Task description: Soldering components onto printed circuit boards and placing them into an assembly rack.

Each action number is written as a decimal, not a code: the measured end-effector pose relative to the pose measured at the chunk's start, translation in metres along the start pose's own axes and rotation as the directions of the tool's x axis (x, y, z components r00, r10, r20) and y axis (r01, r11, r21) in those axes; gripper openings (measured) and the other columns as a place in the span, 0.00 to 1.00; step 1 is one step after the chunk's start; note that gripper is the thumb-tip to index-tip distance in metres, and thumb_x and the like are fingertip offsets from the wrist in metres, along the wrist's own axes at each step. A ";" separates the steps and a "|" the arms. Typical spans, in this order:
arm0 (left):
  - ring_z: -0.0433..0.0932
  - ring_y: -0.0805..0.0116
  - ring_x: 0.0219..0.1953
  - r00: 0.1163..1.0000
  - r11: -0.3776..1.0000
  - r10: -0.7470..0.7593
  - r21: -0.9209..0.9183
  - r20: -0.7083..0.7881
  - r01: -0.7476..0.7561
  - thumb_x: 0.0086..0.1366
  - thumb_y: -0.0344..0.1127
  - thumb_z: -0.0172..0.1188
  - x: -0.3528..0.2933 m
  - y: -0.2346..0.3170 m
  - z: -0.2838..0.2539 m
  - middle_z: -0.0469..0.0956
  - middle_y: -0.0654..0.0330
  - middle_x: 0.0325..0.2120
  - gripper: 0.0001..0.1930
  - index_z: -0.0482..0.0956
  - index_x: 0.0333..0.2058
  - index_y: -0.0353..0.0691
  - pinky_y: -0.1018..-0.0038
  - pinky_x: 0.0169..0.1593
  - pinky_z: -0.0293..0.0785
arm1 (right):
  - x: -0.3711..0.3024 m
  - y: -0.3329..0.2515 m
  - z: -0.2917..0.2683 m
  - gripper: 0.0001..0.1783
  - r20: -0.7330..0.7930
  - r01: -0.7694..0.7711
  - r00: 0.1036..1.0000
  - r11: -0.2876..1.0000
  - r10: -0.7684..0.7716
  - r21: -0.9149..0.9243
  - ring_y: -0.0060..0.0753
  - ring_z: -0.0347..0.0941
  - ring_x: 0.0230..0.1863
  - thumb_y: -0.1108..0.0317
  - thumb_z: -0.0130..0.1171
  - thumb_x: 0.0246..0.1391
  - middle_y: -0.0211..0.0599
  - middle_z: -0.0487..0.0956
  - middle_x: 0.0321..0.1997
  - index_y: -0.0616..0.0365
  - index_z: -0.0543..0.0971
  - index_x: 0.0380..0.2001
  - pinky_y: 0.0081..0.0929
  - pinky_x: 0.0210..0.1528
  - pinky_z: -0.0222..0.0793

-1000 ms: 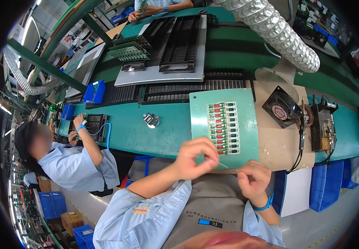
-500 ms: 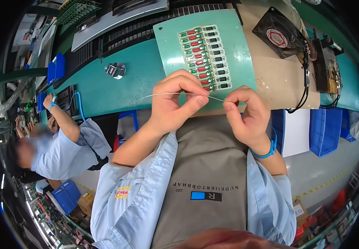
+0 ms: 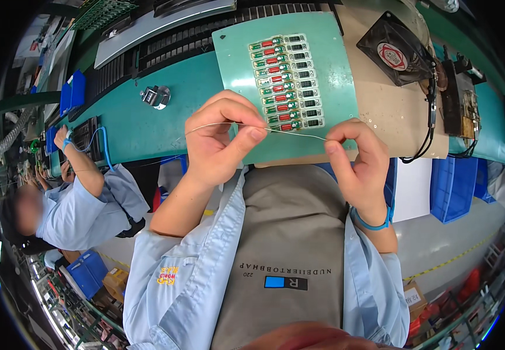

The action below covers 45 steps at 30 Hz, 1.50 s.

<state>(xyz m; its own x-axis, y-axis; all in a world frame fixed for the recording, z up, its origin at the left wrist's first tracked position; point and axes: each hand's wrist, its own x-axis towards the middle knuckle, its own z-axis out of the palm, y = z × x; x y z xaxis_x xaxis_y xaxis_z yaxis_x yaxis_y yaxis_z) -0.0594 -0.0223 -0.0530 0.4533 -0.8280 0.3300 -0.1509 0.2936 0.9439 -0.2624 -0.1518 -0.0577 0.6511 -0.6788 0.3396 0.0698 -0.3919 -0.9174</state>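
A thin, pale, silvery wire (image 3: 299,134) stretches between my two hands above the bench's near edge. My left hand (image 3: 217,143) pinches it between thumb and forefinger, and a curved free length trails off to the left. At the wire's right end, my right hand (image 3: 362,166), with a blue band at the wrist, pinches it between thumb and fingertip. Just beyond the hands lies a light green plate (image 3: 235,64). It carries a column of several small circuit boards (image 3: 277,79), each with a red part and a black part.
A black fan (image 3: 393,49) stands on brown board at the right, with cables hanging beside a metal fixture (image 3: 459,105). A small metal device (image 3: 155,97) sits on the green bench at the left. Blue bins (image 3: 453,186) stand below right. Another person (image 3: 83,198) works at the left.
My hands have moved apart: the left one shifted left and the right one slightly right. More wire now shows between them.
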 end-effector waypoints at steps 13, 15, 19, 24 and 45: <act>0.70 0.72 0.29 0.981 0.995 -0.007 -0.097 -0.194 -0.012 0.56 0.19 0.66 -0.007 0.004 -0.044 0.77 0.58 0.32 0.06 0.81 0.32 0.36 0.81 0.35 0.67 | 0.001 0.006 -0.011 0.09 0.035 0.017 0.999 0.966 -0.008 -0.259 0.33 0.71 0.30 0.83 0.63 0.48 0.34 0.80 0.31 0.58 0.80 0.33 0.25 0.37 0.68; 0.70 0.71 0.29 0.969 0.989 0.021 -0.137 -0.244 -0.056 0.58 0.20 0.65 -0.006 0.005 -0.063 0.76 0.57 0.32 0.06 0.80 0.33 0.36 0.80 0.35 0.67 | -0.006 0.015 -0.022 0.09 0.011 -0.011 1.000 0.966 0.014 -0.260 0.32 0.71 0.30 0.83 0.62 0.51 0.34 0.80 0.31 0.59 0.80 0.34 0.25 0.37 0.68; 0.69 0.72 0.29 0.947 0.990 0.123 -0.030 -0.298 -0.138 0.61 0.20 0.62 -0.002 0.015 -0.072 0.76 0.56 0.33 0.07 0.78 0.38 0.35 0.80 0.33 0.67 | -0.024 0.063 -0.064 0.10 -0.160 -0.313 0.887 0.819 0.433 0.481 0.29 0.74 0.36 0.74 0.52 0.69 0.40 0.81 0.42 0.62 0.77 0.50 0.24 0.44 0.72; 0.68 0.71 0.30 0.878 0.987 0.158 0.084 -0.451 -0.135 0.66 0.24 0.60 -0.009 0.029 -0.105 0.73 0.57 0.35 0.04 0.76 0.38 0.36 0.78 0.34 0.65 | -0.012 0.095 -0.109 0.28 -0.085 0.137 0.884 -0.081 0.460 0.987 0.41 0.73 0.58 0.63 0.52 0.72 0.60 0.70 0.68 0.70 0.65 0.67 0.36 0.64 0.72; 0.69 0.75 0.30 0.901 0.996 0.029 0.087 -0.432 0.010 0.71 0.25 0.57 0.010 0.002 -0.104 0.72 0.60 0.35 0.04 0.77 0.43 0.35 0.81 0.37 0.64 | -0.035 0.097 -0.143 0.22 -0.614 0.444 0.784 0.614 0.086 0.653 0.32 0.70 0.48 0.54 0.52 0.73 0.42 0.77 0.57 0.48 0.73 0.64 0.30 0.48 0.66</act>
<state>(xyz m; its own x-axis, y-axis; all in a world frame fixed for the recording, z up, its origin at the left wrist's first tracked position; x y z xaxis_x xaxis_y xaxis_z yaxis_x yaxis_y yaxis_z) 0.0366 0.0200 -0.0488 0.7836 -0.5316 0.3215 -0.2226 0.2429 0.9442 -0.3862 -0.2549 -0.1288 0.0525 -0.9478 0.3146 0.8251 -0.1364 -0.5484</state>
